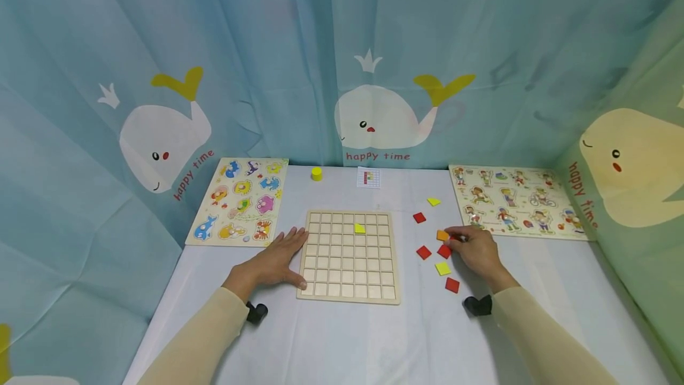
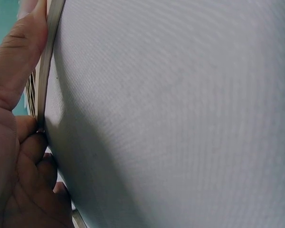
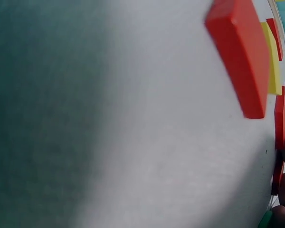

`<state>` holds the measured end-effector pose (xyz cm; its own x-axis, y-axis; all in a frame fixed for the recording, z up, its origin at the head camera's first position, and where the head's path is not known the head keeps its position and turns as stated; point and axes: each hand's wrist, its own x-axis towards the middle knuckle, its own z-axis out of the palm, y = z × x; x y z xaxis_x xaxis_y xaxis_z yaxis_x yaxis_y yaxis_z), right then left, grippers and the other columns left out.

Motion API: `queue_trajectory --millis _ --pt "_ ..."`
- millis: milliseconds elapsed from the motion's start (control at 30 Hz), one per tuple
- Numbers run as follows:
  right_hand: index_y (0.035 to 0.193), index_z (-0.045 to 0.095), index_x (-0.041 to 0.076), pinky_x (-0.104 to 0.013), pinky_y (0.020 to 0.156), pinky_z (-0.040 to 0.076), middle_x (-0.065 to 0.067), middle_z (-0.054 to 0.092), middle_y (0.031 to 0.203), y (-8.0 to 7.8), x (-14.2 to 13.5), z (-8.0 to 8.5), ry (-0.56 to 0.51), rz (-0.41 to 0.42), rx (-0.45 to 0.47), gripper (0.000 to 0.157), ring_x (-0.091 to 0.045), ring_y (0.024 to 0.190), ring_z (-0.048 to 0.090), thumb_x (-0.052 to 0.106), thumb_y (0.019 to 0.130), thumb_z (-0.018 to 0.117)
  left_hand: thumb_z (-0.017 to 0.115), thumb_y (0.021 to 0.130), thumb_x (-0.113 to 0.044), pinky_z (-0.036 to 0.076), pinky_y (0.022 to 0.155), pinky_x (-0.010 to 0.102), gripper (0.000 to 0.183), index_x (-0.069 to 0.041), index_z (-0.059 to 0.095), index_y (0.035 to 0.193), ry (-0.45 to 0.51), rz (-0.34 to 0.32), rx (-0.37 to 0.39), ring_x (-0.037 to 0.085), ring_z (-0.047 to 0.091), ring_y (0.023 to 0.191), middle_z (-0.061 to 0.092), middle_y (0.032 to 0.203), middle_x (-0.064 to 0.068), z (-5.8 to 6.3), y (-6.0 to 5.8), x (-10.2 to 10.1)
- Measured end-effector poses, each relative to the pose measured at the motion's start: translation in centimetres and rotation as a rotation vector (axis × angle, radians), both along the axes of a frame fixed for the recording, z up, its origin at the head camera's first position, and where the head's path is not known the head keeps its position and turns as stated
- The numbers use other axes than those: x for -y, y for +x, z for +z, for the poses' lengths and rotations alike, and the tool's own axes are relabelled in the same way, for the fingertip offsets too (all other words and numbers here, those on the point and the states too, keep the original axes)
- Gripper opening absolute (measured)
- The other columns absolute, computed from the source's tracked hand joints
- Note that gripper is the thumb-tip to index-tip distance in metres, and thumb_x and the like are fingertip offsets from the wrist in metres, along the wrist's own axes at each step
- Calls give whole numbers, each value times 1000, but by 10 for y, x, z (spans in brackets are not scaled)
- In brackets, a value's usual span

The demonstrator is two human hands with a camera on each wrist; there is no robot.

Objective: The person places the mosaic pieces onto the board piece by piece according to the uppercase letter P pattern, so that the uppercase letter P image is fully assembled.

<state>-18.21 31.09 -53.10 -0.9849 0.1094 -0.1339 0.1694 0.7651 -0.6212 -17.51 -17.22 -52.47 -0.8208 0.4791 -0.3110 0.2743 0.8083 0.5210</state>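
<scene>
A wooden grid board (image 1: 348, 298) lies on the table with one yellow tile (image 1: 360, 229) in an upper cell. My left hand (image 1: 275, 260) rests at its left side, fingers extended and spread against the edge, thumb over the lower left corner. To the board's right, my right hand (image 1: 478, 252) pinches a red tile (image 3: 277, 178), mostly hidden by the fingers. Close to those fingertips are an orange tile (image 1: 442, 235) and another red tile (image 1: 444, 251). A bit of something green (image 3: 265, 219) shows beside the fingers in the right wrist view.
More red tiles (image 1: 452, 285) and yellow tiles (image 1: 442, 268) are scattered around the right hand. Picture puzzle boards stand at the back left (image 1: 240, 201) and back right (image 1: 513, 201). A small pattern card (image 1: 369, 177) and a yellow cylinder (image 1: 317, 174) sit along the curtain (image 1: 299, 76).
</scene>
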Motion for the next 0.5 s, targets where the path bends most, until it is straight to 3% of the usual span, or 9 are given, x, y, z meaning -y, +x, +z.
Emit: queue_trajectory --millis 167,500 --pt "136 69 3 -59 101 49 -27 60 135 1 1 3 -28 -6 -28 38 -44 122 51 18 101 72 93 74 -49 4 136 46 127 -13 18 170 -6 6 5 23 3 166 11 178 2 -1 0 0" --pt "137 69 5 -32 79 46 -23 65 132 -3 3 8 -56 -3 -69 39 -34 110 53 16 100 72 94 74 -48 4 136 47 127 -12 19 170 2 3 5 24 4 166 12 178 3 0 0 0"
